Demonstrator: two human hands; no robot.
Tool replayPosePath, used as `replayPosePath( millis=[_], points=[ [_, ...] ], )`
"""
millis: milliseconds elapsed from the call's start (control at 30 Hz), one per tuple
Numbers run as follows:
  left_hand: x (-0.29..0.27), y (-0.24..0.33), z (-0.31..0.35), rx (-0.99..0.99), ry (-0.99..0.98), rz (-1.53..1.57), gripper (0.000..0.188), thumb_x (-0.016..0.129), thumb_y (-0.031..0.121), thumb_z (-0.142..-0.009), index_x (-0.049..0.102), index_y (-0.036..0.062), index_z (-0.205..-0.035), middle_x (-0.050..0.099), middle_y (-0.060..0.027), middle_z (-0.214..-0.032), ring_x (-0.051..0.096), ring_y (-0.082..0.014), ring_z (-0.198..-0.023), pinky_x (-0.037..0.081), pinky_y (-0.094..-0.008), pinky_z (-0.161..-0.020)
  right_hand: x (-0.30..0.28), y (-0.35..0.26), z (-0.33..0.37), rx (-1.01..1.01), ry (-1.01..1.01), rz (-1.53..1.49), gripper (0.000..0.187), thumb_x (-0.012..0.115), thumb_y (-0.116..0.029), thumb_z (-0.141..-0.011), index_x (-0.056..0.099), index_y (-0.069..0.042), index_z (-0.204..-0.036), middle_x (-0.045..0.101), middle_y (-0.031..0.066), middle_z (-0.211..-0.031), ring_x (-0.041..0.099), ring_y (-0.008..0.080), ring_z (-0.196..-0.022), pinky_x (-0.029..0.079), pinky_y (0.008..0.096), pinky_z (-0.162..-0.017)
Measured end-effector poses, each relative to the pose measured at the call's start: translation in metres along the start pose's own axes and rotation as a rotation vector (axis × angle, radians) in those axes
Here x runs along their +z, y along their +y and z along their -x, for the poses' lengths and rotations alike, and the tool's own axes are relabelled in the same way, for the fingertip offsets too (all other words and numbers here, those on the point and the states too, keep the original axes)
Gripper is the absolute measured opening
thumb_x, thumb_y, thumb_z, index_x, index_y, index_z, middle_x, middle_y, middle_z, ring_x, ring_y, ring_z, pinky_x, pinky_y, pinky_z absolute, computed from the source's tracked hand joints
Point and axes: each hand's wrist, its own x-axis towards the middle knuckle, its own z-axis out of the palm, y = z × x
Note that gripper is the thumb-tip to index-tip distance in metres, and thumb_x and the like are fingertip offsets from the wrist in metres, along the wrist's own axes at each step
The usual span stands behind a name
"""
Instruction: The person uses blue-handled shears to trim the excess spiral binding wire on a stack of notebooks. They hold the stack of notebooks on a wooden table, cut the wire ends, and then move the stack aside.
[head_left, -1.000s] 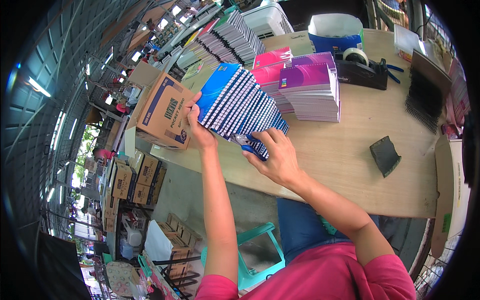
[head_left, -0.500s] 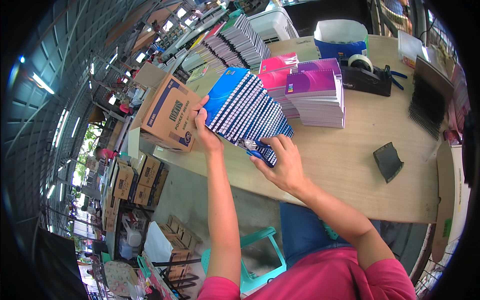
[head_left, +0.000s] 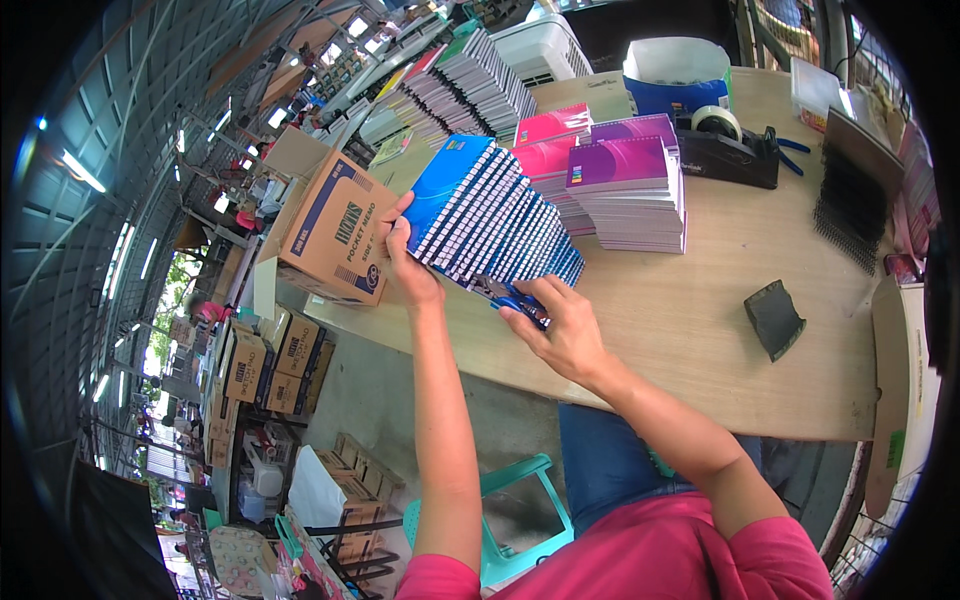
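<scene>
A tall stack of blue wire-bound notebooks (head_left: 497, 212) stands near the table's front edge, its white-and-dark coiled spines facing me. My left hand (head_left: 408, 265) grips the stack's left side, thumb near the top cover. In my right hand (head_left: 562, 328) is a pair of blue-handled pliers (head_left: 508, 296), held low in front of the spines. Their metal jaws are at the wire coils toward the lower left of the stack; exactly what they pinch is too small to make out. My right fingers partly cover the handles.
Purple notebooks (head_left: 630, 200) and pink notebooks (head_left: 548, 158) are piled behind the blue stack. A cardboard box (head_left: 335, 230) stands left. Toward the back right are a tape dispenser (head_left: 730, 155), a blue-and-white container (head_left: 678, 90) and other pliers (head_left: 790, 150). A dark scrap (head_left: 774, 320) lies right.
The pliers' handles look closer together under my right fingers, and the jaws sit slightly left and lower. My left hand keeps its hold on the stack.
</scene>
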Motion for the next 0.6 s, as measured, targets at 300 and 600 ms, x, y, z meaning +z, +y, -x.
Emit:
replayPosePath(
  millis=[300,600],
  points=[
    [0.003,0.004,0.005,-0.028,0.01,-0.038,0.036,0.049,0.027,-0.095,0.057,-0.0008,-0.117,0.06,-0.0135,-0.12,0.06,-0.0209,-0.11,0.049,-0.0364,-0.097,-0.036,0.009,0.005,-0.149,-0.066,0.376,0.044,0.078,-0.032,-0.077,0.061,-0.012,-0.112,0.056,0.0062,-0.1,0.054,0.0261,-0.098,0.039,0.0426,-0.083],
    [-0.002,-0.002,-0.002,-0.013,0.0,-0.019,0.035,0.048,0.028,-0.096,0.057,0.0008,-0.116,0.059,-0.0145,-0.123,0.061,-0.0221,-0.109,0.051,-0.0377,-0.096,-0.013,0.027,0.002,-0.246,0.037,0.304,0.048,0.08,-0.031,-0.075,0.061,-0.012,-0.115,0.056,0.0059,-0.1,0.052,0.0259,-0.094,0.038,0.0411,-0.083]
  ],
)
